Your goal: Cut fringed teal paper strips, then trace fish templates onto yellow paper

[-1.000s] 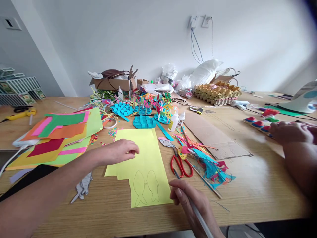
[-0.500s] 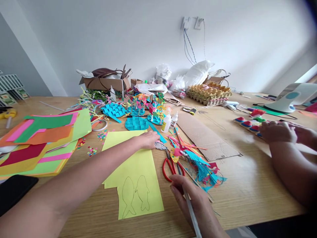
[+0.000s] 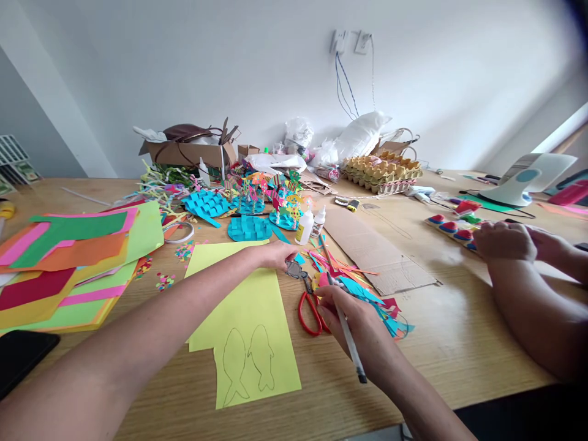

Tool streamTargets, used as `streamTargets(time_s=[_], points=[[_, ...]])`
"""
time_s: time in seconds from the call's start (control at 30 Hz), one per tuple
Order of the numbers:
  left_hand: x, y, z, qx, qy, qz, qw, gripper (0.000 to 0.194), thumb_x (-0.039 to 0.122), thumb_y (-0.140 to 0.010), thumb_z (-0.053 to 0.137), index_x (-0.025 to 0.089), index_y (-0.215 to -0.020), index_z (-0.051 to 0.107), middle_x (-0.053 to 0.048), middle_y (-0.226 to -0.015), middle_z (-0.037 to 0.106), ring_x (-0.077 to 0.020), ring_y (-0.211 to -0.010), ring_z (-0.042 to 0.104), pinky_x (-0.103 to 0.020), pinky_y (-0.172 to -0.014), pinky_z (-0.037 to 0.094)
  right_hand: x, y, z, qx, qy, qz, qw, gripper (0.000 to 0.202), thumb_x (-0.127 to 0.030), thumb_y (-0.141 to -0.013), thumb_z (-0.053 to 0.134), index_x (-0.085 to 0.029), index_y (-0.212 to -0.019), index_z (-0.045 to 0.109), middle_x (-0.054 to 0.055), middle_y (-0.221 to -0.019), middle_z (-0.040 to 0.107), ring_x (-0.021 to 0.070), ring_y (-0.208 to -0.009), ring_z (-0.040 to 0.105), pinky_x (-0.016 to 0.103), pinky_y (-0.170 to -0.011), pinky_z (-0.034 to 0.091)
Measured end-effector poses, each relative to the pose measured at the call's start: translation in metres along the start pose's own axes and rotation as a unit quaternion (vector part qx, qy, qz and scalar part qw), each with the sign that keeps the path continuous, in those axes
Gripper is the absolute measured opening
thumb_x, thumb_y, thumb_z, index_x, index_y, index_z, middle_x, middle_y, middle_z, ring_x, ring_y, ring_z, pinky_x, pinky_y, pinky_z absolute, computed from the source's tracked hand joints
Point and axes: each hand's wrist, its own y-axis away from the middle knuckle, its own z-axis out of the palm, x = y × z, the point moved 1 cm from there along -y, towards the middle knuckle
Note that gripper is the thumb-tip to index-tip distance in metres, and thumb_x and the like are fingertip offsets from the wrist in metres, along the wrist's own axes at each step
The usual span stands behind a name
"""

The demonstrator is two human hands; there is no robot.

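My left hand (image 3: 279, 255) reaches across a yellow paper sheet (image 3: 243, 294), its fingers closed at the edge of a small grey fish-shaped cutout (image 3: 296, 268). Two fish outlines (image 3: 248, 361) are drawn in dark line on the near part of that sheet. In my right hand (image 3: 356, 315) is a clear-barrelled pen (image 3: 350, 343), its dark end pointing down toward me. Red-handled scissors (image 3: 310, 312) lie between the hands, partly covered by my right hand. Blue, pink and orange paper scraps (image 3: 362, 288) are heaped just beyond it.
Coloured paper sheets (image 3: 87, 245) are stacked at left, near a black phone (image 3: 27, 355). Two glue bottles (image 3: 305, 226), woven blue paper pieces (image 3: 250, 228) and a cardboard piece (image 3: 381, 251) lie ahead. At right, another person's hands (image 3: 505, 242) work beside painted egg-carton cups (image 3: 452, 229).
My right hand has moved forward and up with the pen, now covering part of the scissors. My left hand stays by the grey cutout, which shows more fully. The view has shifted slightly.
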Motion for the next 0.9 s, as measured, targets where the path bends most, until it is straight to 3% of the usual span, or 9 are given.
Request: streamTargets(time_s=[0.2, 0.47, 0.67, 0.77, 0.9], points=[[-0.006, 0.005, -0.004, -0.005, 0.022, 0.024, 0.999, 0.019, 0.030, -0.084, 0.054, 0.012, -0.087, 0.059, -0.002, -0.083, 0.060, -0.0150, -0.073, 0.059, -0.032, -0.065, 0.049, 0.001, 0.002, 0.005, -0.041, 0.028, 0.016, 0.999, 0.013, -0.015, -0.083, 0.042, -0.018, -0.085, 0.054, 0.001, -0.066, 0.057, 0.0135, -0.057, 0.052, 0.023, -0.052, 0.037], [-0.013, 0.006, -0.004, 0.031, 0.058, 0.056, 0.996, 0.018, 0.027, -0.085, 0.053, 0.013, -0.093, 0.059, -0.004, -0.092, 0.061, -0.0164, -0.080, 0.060, -0.036, -0.070, 0.050, 0.003, 0.002, 0.011, -0.070, 0.053, 0.034, 0.996, 0.016, -0.013, -0.082, 0.041, -0.016, -0.086, 0.055, 0.002, -0.066, 0.059, 0.0148, -0.058, 0.053, 0.024, -0.054, 0.037], [-0.019, 0.005, -0.010, 0.108, 0.092, 0.055, 0.988, 0.015, 0.026, -0.085, 0.053, 0.014, -0.091, 0.060, -0.005, -0.095, 0.061, -0.0177, -0.086, 0.058, -0.039, -0.077, 0.047, 0.002, 0.001, 0.012, -0.071, 0.039, 0.032, 0.996, 0.013, -0.015, -0.082, 0.042, -0.017, -0.083, 0.055, 0.002, -0.067, 0.058, 0.0143, -0.058, 0.053, 0.024, -0.053, 0.037], [-0.018, 0.008, -0.015, 0.162, 0.119, 0.035, 0.979, 0.010, 0.017, -0.083, 0.053, 0.013, -0.085, 0.061, -0.004, -0.090, 0.062, -0.0176, -0.087, 0.057, -0.038, -0.080, 0.045, 0.005, 0.001, 0.014, -0.057, 0.020, 0.028, 0.998, 0.015, -0.015, -0.083, 0.042, -0.016, -0.088, 0.056, 0.003, -0.070, 0.060, 0.0150, -0.061, 0.055, 0.025, -0.055, 0.039], [-0.017, 0.017, -0.029, 0.230, 0.177, 0.001, 0.957, 0.017, 0.006, -0.076, 0.050, 0.013, -0.079, 0.064, -0.005, -0.084, 0.062, -0.0174, -0.087, 0.055, -0.033, -0.083, 0.041, 0.003, 0.004, 0.010, 0.025, 0.001, 0.029, 0.999, 0.014, -0.018, -0.084, 0.044, -0.019, -0.089, 0.056, 0.003, -0.073, 0.062, 0.0152, -0.064, 0.057, 0.025, -0.057, 0.042]])
